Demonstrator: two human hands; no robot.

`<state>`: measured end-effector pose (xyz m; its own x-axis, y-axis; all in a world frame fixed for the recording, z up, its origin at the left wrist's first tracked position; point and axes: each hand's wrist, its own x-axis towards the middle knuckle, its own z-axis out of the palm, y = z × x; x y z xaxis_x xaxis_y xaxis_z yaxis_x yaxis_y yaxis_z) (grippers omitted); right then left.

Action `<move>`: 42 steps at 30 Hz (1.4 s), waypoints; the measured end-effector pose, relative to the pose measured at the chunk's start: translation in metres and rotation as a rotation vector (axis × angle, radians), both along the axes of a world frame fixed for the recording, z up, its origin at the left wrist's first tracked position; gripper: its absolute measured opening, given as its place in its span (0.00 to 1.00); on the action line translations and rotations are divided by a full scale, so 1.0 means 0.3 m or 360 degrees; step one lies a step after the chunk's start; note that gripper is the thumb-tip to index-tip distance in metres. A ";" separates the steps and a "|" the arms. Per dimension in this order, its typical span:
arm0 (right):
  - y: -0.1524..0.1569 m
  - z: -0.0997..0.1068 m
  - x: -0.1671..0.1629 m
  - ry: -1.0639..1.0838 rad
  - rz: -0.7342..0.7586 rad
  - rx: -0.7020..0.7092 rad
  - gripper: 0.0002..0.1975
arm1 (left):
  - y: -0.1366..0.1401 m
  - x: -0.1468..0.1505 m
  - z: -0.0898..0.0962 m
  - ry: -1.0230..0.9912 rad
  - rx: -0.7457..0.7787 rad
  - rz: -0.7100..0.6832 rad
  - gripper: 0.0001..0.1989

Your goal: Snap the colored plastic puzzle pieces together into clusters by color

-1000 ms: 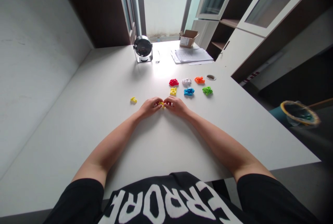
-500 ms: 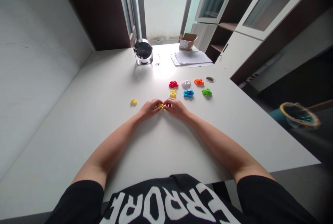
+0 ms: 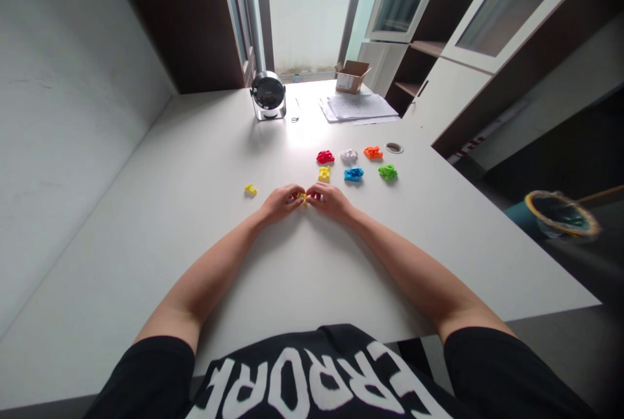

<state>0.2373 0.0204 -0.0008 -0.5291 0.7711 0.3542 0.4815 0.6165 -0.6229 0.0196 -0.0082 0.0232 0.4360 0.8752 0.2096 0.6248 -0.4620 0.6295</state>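
Observation:
My left hand (image 3: 283,203) and my right hand (image 3: 329,201) meet over the white table, fingertips pinched from both sides on a small yellow plastic piece (image 3: 303,197). Fingers cover most of that piece, so its shape is unclear. Left of my left hand lies another small yellow piece (image 3: 250,190). Just beyond my right hand sits a yellow plastic block-like toy (image 3: 324,173). Around it are a red toy (image 3: 325,157), a whitish toy (image 3: 349,156), an orange toy (image 3: 373,152), a blue toy (image 3: 353,174) and a green toy (image 3: 388,172).
On the far part of the table (image 3: 195,146) stand a round black device on a metal bracket (image 3: 268,92), papers (image 3: 361,107) and an open cardboard box (image 3: 351,77). A cable hole (image 3: 394,148) is at the right. Beyond the right edge is a bin (image 3: 560,216).

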 end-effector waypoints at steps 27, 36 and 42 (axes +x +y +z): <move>-0.009 0.009 -0.005 0.0010 -0.0004 -0.0032 0.07 | 0.001 -0.001 0.000 -0.0003 0.0017 -0.0025 0.12; -0.003 0.000 -0.007 0.0025 -0.0012 -0.0016 0.06 | 0.000 0.003 0.008 0.0022 -0.0027 0.0021 0.13; -0.003 -0.005 -0.007 0.0018 -0.0006 -0.0004 0.07 | 0.002 0.003 -0.001 -0.0021 -0.0046 0.0045 0.12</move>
<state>0.2351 0.0196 -0.0022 -0.5224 0.7739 0.3580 0.4766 0.6132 -0.6300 0.0206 -0.0077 0.0230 0.4084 0.8929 0.1896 0.6288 -0.4258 0.6506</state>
